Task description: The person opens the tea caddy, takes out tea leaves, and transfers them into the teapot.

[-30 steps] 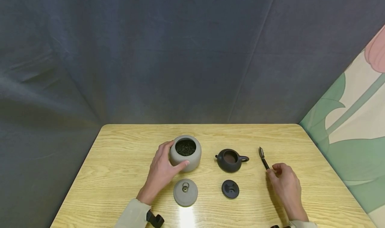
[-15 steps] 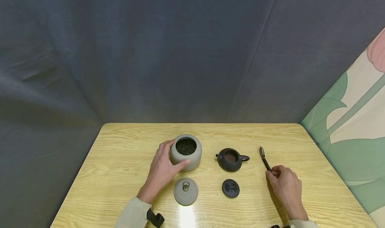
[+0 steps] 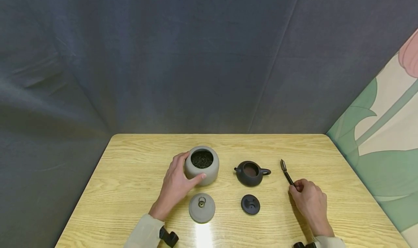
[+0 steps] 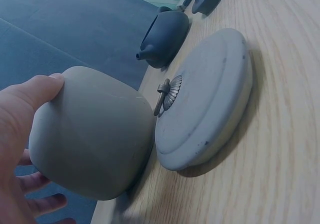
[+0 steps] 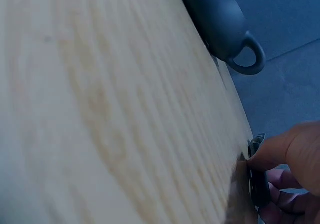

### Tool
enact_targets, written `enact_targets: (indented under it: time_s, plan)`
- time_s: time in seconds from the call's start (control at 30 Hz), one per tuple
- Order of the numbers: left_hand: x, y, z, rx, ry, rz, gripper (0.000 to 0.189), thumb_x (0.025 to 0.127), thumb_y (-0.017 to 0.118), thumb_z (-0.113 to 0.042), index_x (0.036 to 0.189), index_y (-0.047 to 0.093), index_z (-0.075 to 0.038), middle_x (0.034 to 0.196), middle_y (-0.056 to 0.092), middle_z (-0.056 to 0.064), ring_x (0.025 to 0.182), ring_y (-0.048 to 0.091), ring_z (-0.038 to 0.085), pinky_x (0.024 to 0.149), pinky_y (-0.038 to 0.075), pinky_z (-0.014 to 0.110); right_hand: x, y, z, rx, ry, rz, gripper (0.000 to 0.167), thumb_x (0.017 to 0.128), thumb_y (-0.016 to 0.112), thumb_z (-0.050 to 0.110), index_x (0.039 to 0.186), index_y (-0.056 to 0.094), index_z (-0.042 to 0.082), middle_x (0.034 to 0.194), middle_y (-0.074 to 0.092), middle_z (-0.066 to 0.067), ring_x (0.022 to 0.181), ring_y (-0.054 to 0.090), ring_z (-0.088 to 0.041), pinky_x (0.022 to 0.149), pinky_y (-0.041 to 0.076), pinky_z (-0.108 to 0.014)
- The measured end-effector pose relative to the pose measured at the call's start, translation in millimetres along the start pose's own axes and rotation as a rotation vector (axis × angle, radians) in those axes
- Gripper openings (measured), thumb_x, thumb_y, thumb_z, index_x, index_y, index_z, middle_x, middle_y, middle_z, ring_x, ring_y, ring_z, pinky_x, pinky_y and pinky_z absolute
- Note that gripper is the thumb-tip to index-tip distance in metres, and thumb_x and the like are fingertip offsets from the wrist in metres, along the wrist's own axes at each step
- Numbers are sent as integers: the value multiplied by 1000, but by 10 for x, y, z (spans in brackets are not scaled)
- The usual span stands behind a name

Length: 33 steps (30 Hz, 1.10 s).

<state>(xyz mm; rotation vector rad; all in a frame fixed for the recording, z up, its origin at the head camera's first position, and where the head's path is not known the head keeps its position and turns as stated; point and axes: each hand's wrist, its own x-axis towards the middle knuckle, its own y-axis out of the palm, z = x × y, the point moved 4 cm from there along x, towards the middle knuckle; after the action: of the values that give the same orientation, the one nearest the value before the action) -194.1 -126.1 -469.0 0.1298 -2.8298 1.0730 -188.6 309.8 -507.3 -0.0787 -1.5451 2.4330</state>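
In the head view my left hand point(image 3: 176, 186) holds a grey round jar point(image 3: 209, 177) from its left side, thumb at the front and fingers around the back. Dark tea leaves point(image 3: 201, 159) fill the jar, which stands lidless on the table. Its grey lid point(image 4: 205, 99), with a metal ring on top, lies just in front. At the right, my right hand point(image 3: 310, 200) pinches the dark handle of a slim tea scoop point(image 3: 286, 175) between thumb and fingers. The scoop's metal tip points toward the back, low over the wood.
Between the hands stands a dark teapot point(image 3: 249, 179) without its lid, spout left and handle right. Its black lid point(image 3: 250, 204) lies in front of it. Everything is on a pale wooden table point(image 3: 130, 161). A dark curtain point(image 3: 196, 77) hangs behind the table.
My right hand has slid slightly back along the scoop's handle, and the scoop's tip has shifted a little. My left hand stays on the jar; the teapot and lids have not moved.
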Motion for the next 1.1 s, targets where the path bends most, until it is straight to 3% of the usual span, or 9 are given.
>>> enact_targets:
  time_s: [0.5, 0.87, 1.1]
  plan:
    - [3, 4, -8, -2, 2, 6, 98, 84, 87, -58, 162, 43, -21, 165, 44, 5, 147, 51, 35, 113, 47, 61, -9, -22, -33, 11, 13, -31, 21, 93, 70, 17, 97, 71, -3, 93, 70, -22, 82, 67, -34, 74, 48, -50]
    - [0, 8, 5, 0, 8, 3, 97, 84, 87, -59, 162, 43, -21, 165, 44, 5, 147, 51, 35, 113, 47, 61, -22, -71, -61, 64, 38, -3, 22, 99, 70, 19, 106, 69, -1, 100, 76, -22, 80, 69, -31, 62, 44, -34]
    - [-4, 3, 13, -2, 10, 1, 97, 84, 86, -59, 162, 43, -21, 165, 44, 5, 147, 51, 35, 114, 47, 61, -59, -80, -84, 93, 68, 65, 29, 105, 65, 26, 114, 65, -1, 98, 75, -20, 67, 58, -20, 58, 40, -31]
